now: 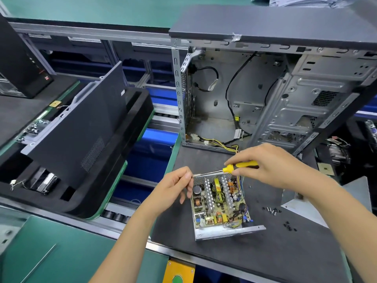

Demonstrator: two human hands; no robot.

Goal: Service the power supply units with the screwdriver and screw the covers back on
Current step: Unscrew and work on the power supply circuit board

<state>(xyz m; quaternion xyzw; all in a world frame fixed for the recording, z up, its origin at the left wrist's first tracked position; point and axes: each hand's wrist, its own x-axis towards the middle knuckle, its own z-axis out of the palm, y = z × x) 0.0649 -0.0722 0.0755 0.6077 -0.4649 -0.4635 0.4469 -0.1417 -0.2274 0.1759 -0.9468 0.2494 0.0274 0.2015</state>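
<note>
An opened power supply unit (219, 207) lies cover-off on the dark bench mat (255, 260), its circuit board facing up, nearest the worker and between the two forearms. At its far left corner the left hand (175, 186) is curled, thumb and fingers pinched at the rim of the perforated wall; whether a screw sits in that pinch is too small to tell. Just beyond, the right hand (271, 166) grips the yellow handle of the screwdriver (237, 166), whose long axis runs almost level, right to left, along the unit's far edge, tip aimed at the left fingertips. Loose screws (272, 211) lie on the mat right of the unit, nearer the right hand. Farther back stands an empty computer case (255, 94), side open.
</note>
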